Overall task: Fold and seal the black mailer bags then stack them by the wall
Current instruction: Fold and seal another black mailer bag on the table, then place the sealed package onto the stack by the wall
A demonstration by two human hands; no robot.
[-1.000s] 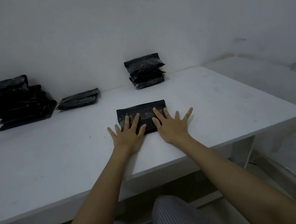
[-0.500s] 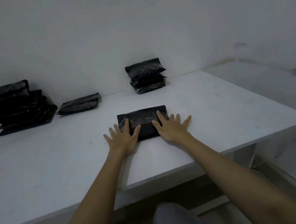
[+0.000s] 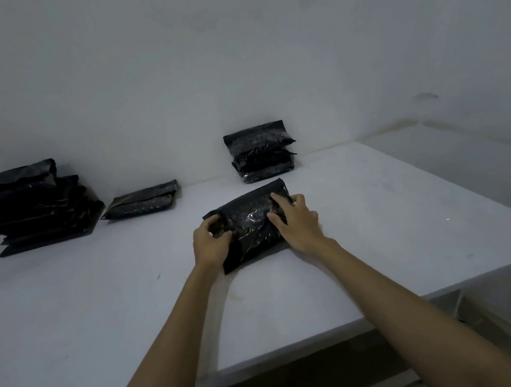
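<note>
A folded black mailer bag [image 3: 252, 223] is tilted up off the white table [image 3: 97, 299], near its middle. My left hand [image 3: 210, 241] grips the bag's left end with curled fingers. My right hand [image 3: 294, 220] grips its right end, fingers over the top. Against the wall behind it stands a short stack of sealed black bags [image 3: 260, 156].
A tall pile of black mailer bags [image 3: 30, 207] sits at the far left by the wall, with a single flat bag [image 3: 142, 200] beside it. The table's front edge runs just below my forearms. A white wall closes off the back and right.
Both hands went from lying flat on the bag's near edge to gripping its ends. The bag has lifted and turned slightly off the table.
</note>
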